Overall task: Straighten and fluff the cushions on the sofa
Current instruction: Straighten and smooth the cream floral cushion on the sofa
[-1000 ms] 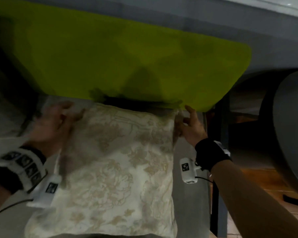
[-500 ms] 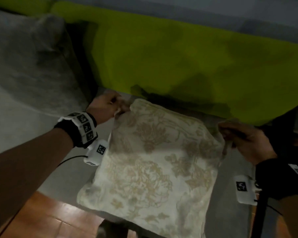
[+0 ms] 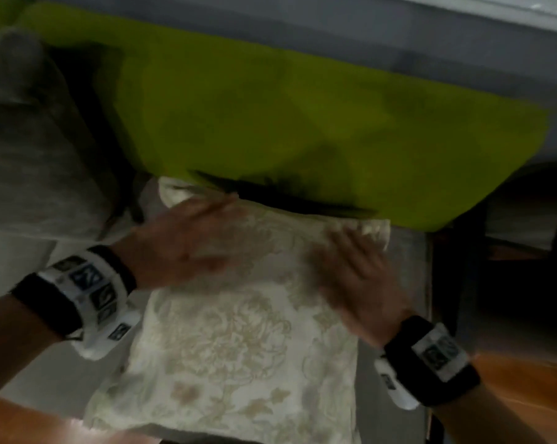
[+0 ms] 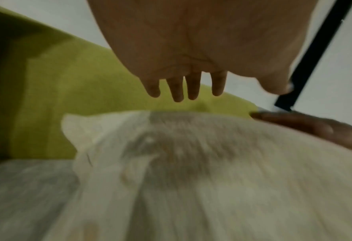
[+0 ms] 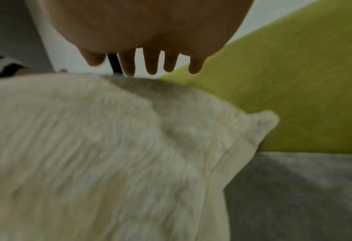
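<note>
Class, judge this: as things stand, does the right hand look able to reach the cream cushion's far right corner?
Probably yes. The right hand lies open over the cream cushion, fingers towards that corner, and nothing lies between them.

The grey sofa seat (image 3: 395, 315) carries the cream floral cushion (image 3: 238, 341), which lies flat on it with its far edge against the base of the lime-green back cushion (image 3: 302, 123). That green cushion stands upright along the rear of the seat, behind the floral cushion. To the left of the floral cushion a grey fuzzy cushion (image 3: 30, 139) sits on the seat.
</note>
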